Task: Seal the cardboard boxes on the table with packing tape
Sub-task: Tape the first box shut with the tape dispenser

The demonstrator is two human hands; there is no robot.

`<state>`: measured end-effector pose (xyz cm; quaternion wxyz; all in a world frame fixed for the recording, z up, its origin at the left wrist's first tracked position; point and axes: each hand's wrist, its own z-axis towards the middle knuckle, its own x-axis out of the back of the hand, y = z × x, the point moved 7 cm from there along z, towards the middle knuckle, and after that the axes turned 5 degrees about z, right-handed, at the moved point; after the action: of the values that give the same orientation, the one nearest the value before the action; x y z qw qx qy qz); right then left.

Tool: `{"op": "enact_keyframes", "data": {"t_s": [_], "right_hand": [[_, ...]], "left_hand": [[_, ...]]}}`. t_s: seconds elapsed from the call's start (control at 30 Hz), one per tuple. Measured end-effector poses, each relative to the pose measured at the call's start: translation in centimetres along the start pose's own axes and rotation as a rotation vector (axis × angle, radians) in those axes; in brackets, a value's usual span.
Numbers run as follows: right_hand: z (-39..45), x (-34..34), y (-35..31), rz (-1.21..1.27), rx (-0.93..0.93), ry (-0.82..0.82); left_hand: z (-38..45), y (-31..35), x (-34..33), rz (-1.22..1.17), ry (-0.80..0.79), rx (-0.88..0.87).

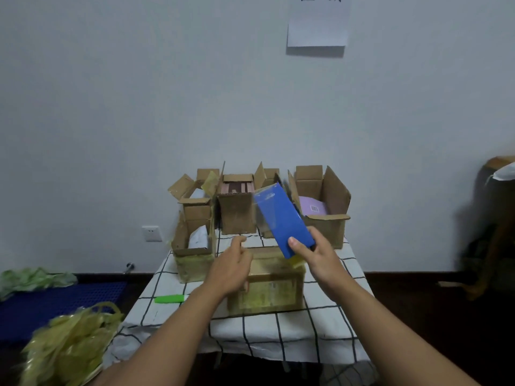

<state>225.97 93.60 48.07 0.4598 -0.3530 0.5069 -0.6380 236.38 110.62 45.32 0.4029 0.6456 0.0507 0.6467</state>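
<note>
- Head view: your right hand (315, 253) grasps the lower end of a blue box (282, 218), thumb across its front face, the box tilted with its top end leaning away to the left.
- Your left hand (232, 267) holds nothing; its fingers are loosely curled, hovering just left of the blue box and above the near cardboard box.
- That closed cardboard box (267, 282), covered in yellowish tape, sits on the checked worktop (278, 330) directly beneath both hands.
- Beyond your hands stand open cardboard boxes: one with a lilac item (326, 201) past the right hand, a middle one (237, 207) ahead of the left hand, and two more (193, 215) further left.
- A green marker (169, 298) lies on the worktop left of your left forearm.
- A heap of crumpled yellowish tape (69, 346) sits off the worktop, well left of the left arm.
- No tape roll shows.
</note>
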Motion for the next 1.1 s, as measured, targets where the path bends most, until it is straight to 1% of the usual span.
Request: {"op": "enact_keyframes", "data": {"t_s": [0.07,0.1,0.13,0.23,0.3,0.33,0.4,0.47,0.5,0.57,0.67,0.73,0.83,1.0,1.1], "right_hand": [[0.3,-0.6,0.6,0.027,-0.018,-0.006],[0.5,-0.7,0.9,0.036,-0.025,-0.004],[0.6,-0.8,1.1,0.044,-0.034,0.000],[0.7,-0.9,1.2,0.084,-0.051,0.015],[0.7,-0.7,1.2,0.117,-0.056,0.023],[0.7,-0.7,1.1,0.122,-0.060,0.026],[0.7,-0.7,1.0,0.116,-0.059,0.028],[0.7,-0.6,1.0,0.101,-0.061,0.029],[0.8,-0.7,1.0,0.094,-0.062,0.026],[0.9,-0.8,0.7,0.093,-0.062,0.018],[1.1,-0.8,0.1,0.098,-0.064,0.002],[1.3,-0.8,-0.3,0.093,-0.065,-0.003],[1.7,-0.6,-0.8,0.032,-0.058,0.022],[2.1,-0.8,-1.5,-0.029,-0.044,0.065],[2.4,-0.8,-2.0,-0.039,-0.042,0.090]], "left_hand": [[0.3,-0.1,1.1,-0.137,0.082,0.011],[0.3,0.1,1.8,-0.166,0.142,-0.020],[0.2,0.5,2.5,-0.145,0.204,-0.086],[-0.2,2.7,3.6,0.143,0.308,-0.363],[-0.3,4.0,3.9,0.358,0.387,-0.494],[-0.3,4.6,4.2,0.408,0.445,-0.548],[-0.5,5.4,5.0,0.413,0.570,-0.620],[-0.8,6.2,6.1,0.352,0.648,-0.650],[-0.9,6.6,6.7,0.310,0.669,-0.650],[-0.9,7.2,8.2,0.187,0.670,-0.596],[-0.5,7.8,11.1,-0.075,0.653,-0.450],[-0.1,8.2,13.2,-0.170,0.706,-0.362],[0.5,8.5,15.7,-0.189,0.765,-0.302],[0.6,8.6,17.4,-0.059,0.801,-0.275],[0.5,8.4,17.7,-0.044,0.809,-0.260]]}}
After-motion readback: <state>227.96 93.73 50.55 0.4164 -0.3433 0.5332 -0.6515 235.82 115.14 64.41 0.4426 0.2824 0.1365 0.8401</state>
